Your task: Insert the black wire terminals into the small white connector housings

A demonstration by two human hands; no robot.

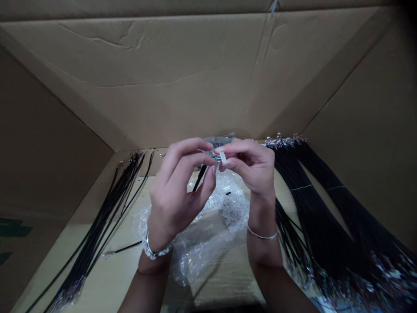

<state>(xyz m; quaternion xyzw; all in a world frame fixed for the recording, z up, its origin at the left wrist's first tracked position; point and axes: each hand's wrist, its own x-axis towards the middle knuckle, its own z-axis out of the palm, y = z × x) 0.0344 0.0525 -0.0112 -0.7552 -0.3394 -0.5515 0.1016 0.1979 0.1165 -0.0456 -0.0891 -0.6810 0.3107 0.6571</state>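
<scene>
In the middle of the head view my two hands meet above the table. My right hand point(252, 165) pinches a small white connector housing point(223, 157) between thumb and fingertips. Thin coloured wires from a black cable point(199, 178) run into or up against the housing; I cannot tell how many are seated. My left hand point(182, 182) is closed with its fingertips around those wires, just left of the housing. Below the hands lies a clear plastic bag point(195, 261) with a heap of loose white connector housings point(233, 208).
A bunch of black cables point(110, 213) with bared wire ends lies on the left. Thick bundles of black cables point(319, 208), with white connectors at the far ends, lie on the right. Cardboard walls point(182, 78) enclose the back and sides.
</scene>
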